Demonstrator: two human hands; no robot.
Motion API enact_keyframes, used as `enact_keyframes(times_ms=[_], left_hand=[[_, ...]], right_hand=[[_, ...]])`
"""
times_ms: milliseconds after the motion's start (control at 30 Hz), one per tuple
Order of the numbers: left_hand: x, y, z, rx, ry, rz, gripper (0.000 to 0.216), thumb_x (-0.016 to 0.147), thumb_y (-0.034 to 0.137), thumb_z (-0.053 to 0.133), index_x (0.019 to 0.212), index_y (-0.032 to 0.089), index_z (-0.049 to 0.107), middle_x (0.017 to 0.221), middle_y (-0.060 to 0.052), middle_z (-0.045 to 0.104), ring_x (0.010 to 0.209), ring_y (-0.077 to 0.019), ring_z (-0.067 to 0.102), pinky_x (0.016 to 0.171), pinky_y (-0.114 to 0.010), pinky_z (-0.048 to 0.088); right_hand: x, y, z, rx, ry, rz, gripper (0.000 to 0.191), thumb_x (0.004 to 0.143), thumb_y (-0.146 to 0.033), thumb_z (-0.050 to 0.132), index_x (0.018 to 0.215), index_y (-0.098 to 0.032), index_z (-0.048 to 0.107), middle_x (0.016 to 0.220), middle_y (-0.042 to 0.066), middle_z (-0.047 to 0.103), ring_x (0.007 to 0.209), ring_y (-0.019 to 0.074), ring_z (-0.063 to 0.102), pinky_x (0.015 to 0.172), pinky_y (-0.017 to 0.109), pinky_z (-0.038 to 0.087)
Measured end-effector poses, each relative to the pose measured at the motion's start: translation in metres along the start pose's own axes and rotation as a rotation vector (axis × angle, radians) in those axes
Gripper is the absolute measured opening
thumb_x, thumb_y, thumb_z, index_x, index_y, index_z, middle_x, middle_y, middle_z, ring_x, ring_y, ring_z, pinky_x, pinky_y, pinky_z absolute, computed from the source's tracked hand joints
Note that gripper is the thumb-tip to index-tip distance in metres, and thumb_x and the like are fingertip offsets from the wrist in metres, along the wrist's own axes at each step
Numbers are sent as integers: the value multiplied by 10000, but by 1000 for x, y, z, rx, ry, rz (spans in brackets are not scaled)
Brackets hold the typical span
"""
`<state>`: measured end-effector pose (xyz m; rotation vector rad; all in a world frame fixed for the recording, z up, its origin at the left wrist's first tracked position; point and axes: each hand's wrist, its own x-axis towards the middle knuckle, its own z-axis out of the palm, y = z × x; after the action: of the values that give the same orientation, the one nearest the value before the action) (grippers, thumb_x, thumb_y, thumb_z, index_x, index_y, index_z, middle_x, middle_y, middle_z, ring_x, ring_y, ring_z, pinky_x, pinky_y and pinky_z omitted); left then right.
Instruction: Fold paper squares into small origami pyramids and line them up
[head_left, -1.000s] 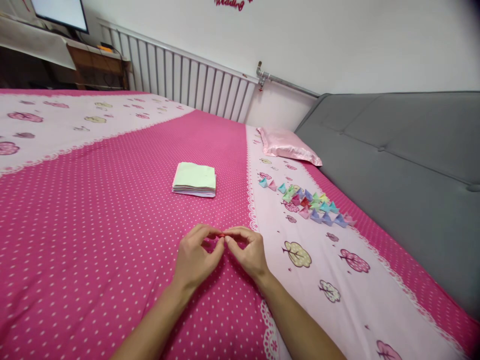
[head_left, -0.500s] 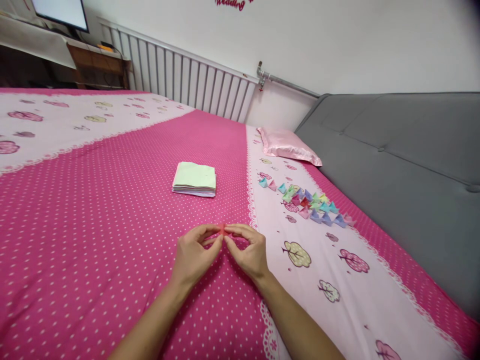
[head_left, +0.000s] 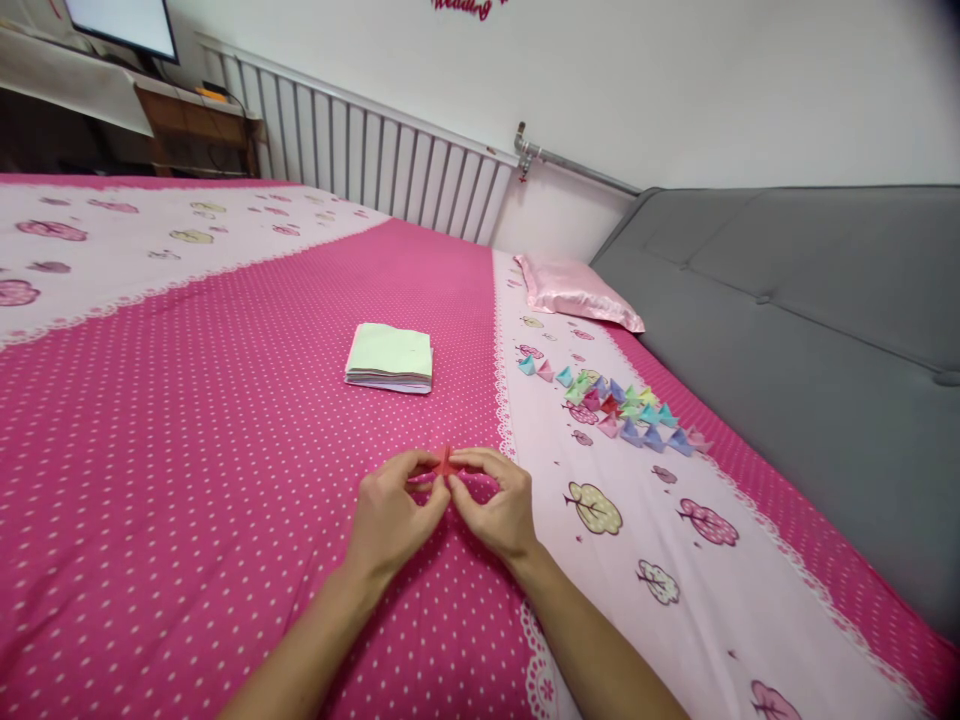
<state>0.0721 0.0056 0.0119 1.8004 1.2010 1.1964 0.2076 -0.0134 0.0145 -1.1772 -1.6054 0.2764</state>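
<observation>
A small folded piece of red paper [head_left: 445, 462] is pinched between my two hands, low in the middle of the head view. My left hand [head_left: 397, 505] grips its left side between thumb and fingers. On the right side, my right hand [head_left: 496, 500] holds it the same way. The fingertips cover much of the paper, though a pointed red part stands up between them. Beyond my hands lies a stack of coloured paper sheets [head_left: 390, 357], pale green on top. Several folded paper boats [head_left: 630, 408] in mixed colours sit in rows to the right.
All of this is on a bed with a pink dotted bedspread [head_left: 247, 420]. A pink pillow [head_left: 574, 290] lies at the far right, against a grey padded headboard [head_left: 795, 320]. Behind the bed are a white radiator [head_left: 360, 135] and a desk with a monitor [head_left: 124, 25].
My left fingers have shifted slightly at the red paper, and more of its upright point shows now. The paper stack and the boats have not moved.
</observation>
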Motion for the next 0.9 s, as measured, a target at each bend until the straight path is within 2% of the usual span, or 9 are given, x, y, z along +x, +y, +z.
enact_keyframes(times_ms=[200,567,900], left_hand=[[1,4,-2,-28,4,-75,197,689,235,551,854,163,629,798,-43,684,682,-162,643,653,-270,521],[7,1,-4,-345,9,-369,241,677,294,555,822,119,636,779,-103,687,663,-191,635,577,-277,472],[7,-5,-2,-505,35,-423,276,707,332,552,844,107,630,737,-71,671,613,-146,600,546,-240,461]], right_hand=[[-1,2,-1,57,-13,43,211,699,-144,559,881,-191,655,882,51,658,815,172,612,734,297,513],[0,14,1,426,1,316,157,730,-167,545,833,-185,663,819,36,685,781,172,639,747,301,500],[-1,18,3,503,-2,430,198,755,-199,491,837,-167,668,802,33,682,766,173,625,757,324,495]])
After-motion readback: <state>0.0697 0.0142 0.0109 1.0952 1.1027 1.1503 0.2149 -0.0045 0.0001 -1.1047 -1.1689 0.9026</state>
